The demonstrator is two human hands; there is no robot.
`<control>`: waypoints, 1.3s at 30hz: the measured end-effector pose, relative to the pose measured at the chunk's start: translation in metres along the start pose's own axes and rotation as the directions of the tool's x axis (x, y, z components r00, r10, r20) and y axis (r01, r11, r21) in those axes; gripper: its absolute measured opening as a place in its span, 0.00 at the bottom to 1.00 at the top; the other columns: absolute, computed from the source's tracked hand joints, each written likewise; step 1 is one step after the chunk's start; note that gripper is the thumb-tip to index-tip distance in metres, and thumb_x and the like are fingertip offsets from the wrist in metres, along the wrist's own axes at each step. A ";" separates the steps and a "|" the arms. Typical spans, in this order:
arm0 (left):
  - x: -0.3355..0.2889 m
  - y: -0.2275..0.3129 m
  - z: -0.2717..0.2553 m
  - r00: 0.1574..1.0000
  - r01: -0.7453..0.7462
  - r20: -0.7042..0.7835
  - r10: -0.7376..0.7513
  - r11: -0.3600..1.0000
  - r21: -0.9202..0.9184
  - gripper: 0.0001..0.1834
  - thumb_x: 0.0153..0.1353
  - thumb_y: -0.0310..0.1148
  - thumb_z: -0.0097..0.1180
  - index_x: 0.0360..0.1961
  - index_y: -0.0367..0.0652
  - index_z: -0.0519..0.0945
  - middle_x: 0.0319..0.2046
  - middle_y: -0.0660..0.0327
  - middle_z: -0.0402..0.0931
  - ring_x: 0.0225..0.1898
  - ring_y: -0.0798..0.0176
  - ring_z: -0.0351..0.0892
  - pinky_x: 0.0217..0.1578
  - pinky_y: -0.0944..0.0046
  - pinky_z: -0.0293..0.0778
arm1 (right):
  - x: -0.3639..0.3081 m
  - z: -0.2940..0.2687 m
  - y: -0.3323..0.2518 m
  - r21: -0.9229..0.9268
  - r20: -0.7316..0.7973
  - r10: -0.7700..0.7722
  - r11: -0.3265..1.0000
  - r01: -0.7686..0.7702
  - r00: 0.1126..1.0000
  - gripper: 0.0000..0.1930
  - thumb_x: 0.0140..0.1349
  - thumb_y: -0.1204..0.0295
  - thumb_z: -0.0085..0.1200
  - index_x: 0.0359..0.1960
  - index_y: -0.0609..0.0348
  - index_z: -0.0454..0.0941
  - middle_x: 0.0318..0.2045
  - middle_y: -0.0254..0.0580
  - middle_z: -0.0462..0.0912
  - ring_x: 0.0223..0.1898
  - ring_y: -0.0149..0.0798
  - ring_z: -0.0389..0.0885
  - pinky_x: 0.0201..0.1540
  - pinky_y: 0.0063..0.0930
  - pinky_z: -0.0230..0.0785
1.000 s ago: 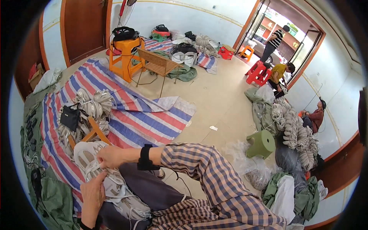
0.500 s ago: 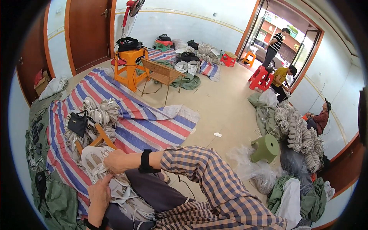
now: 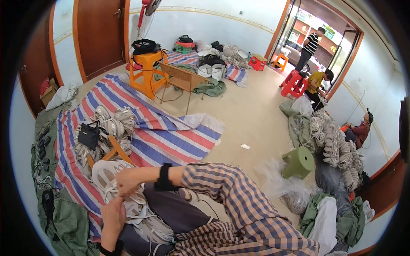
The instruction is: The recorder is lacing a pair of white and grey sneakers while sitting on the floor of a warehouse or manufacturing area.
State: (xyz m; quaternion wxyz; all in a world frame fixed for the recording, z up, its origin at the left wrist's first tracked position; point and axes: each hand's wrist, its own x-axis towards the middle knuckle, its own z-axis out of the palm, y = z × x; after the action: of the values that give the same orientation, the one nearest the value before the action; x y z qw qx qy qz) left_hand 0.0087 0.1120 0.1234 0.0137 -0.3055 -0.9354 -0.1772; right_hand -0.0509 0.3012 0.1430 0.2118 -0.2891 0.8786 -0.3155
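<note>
At your far left lies the striped red, blue and white plastic sheet, with a small black bag on a heap of pale rope coils and a wooden frame just beside it. Nearer to you, your left hand rests low on your lap, its fingers curled on the bundle of flat white cords; how tightly they grip, I cannot tell. Your right hand is just above it and a little to the right, fingers closed together, pinching the same cords, with a black wrist band behind. The cords run long from the white coil at upper left down to lower right across your lap, so they pass between both hands; the right hand is nearer to the coil.
</note>
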 end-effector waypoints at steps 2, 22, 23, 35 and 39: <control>-0.008 0.006 0.002 0.970 -0.171 -0.199 0.143 0.976 -0.135 0.17 0.49 0.22 0.50 0.42 0.43 0.76 0.25 0.49 0.76 0.28 0.41 0.75 0.30 0.48 0.69 | -0.011 0.001 0.021 -0.096 0.103 0.047 0.995 -0.037 0.994 0.12 0.48 0.64 0.50 0.16 0.56 0.81 0.16 0.44 0.80 0.21 0.45 0.80 0.26 0.37 0.71; -0.028 -0.005 -0.004 0.939 0.126 -0.310 -0.151 0.987 -0.101 0.40 0.41 0.29 0.61 0.59 0.38 0.63 0.60 0.45 0.59 0.61 0.43 0.59 0.61 0.54 0.56 | -0.030 0.060 0.019 -0.134 -0.389 -0.058 0.991 0.005 0.919 0.34 0.47 0.66 0.57 0.55 0.71 0.60 0.49 0.62 0.70 0.52 0.57 0.70 0.53 0.44 0.64; -0.026 -0.012 0.003 0.942 0.134 -0.299 -0.155 0.987 -0.090 0.42 0.41 0.32 0.63 0.60 0.38 0.62 0.61 0.45 0.58 0.61 0.43 0.58 0.61 0.53 0.56 | -0.030 0.061 0.024 -0.113 -0.398 -0.045 0.994 0.000 0.916 0.34 0.47 0.69 0.54 0.57 0.71 0.59 0.49 0.63 0.70 0.52 0.58 0.69 0.54 0.44 0.63; -0.030 -0.056 0.021 0.905 0.258 -0.180 -0.384 0.835 -0.485 0.22 0.54 0.33 0.58 0.48 0.37 0.71 0.40 0.52 0.70 0.40 0.58 0.74 0.44 0.62 0.70 | -0.043 0.044 0.012 -0.063 -0.300 0.025 0.997 -0.046 0.954 0.33 0.55 0.63 0.53 0.60 0.64 0.56 0.49 0.64 0.71 0.50 0.60 0.72 0.51 0.44 0.66; -0.019 -0.061 0.022 0.902 0.168 -0.267 -0.338 0.847 -0.505 0.10 0.50 0.30 0.57 0.34 0.39 0.74 0.34 0.54 0.70 0.36 0.56 0.73 0.39 0.61 0.70 | -0.041 0.043 0.008 -0.061 -0.284 0.048 0.996 -0.068 0.958 0.33 0.56 0.64 0.52 0.61 0.64 0.55 0.49 0.65 0.70 0.48 0.60 0.73 0.51 0.44 0.66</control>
State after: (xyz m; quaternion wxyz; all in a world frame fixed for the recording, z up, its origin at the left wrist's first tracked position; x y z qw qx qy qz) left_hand -0.0094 0.0629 0.0802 0.0795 -0.1356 -0.8794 -0.4494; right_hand 0.0008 0.3140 0.1146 0.0832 -0.2226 0.9184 -0.3163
